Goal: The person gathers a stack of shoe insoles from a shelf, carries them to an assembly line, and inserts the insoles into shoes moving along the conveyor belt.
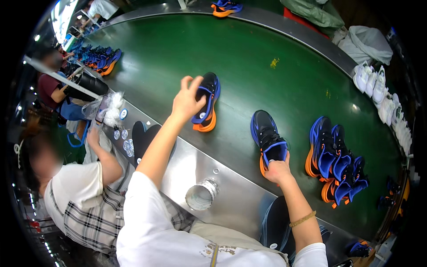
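Right shoe (266,129) on green belt (249,58), heel gripped by right hand (278,171). Left hand (187,102) unclenched, fingers spread at left shoe (214,95), same belt; contact unclear.

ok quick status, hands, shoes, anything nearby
Left hand spread over one shoe, contact unclear. Right hand holding second shoe by the heel. More shoes grouped close by, right side.
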Motion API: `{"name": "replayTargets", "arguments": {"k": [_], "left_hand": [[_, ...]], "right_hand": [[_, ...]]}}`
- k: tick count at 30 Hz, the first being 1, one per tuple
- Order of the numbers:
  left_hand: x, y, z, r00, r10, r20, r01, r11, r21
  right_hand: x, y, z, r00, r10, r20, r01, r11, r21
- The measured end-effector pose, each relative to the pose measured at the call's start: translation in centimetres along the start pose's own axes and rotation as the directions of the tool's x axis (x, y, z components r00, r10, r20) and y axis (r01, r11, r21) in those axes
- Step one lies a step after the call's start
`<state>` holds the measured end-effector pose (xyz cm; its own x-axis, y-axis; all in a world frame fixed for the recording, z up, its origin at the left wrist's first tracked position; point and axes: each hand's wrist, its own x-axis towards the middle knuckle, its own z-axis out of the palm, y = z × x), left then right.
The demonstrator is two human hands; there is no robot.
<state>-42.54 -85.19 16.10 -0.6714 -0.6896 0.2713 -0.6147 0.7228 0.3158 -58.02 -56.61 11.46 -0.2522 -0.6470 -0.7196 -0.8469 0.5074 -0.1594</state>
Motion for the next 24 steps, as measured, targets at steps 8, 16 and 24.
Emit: {"name": "replayTargets", "arguments": {"k": [8,16,24], "left_hand": [[3.5,-5.4,4.6,0.958,0.180,0.225,-0.264,0.859,0.439],[4.2,10.9,0.0,0.684,0.134,0.717,-0.365,0.914,0.177],[-2.7,18.8,5.6,0.664,0.635,0.394,-0.664,0.744,-0.079]], "right_hand": [[-2.8,-1.5,1.6,0.881,-0.013,-0.473,0.086,0.987,0.133],[-1.4,-1.5,2.2,0.546,0.017,-0.837,-0.014,1.000,0.011],[-11.7,0.9,2.0,0.492,0.055,-0.869,0.183,0.969,0.165]]}}
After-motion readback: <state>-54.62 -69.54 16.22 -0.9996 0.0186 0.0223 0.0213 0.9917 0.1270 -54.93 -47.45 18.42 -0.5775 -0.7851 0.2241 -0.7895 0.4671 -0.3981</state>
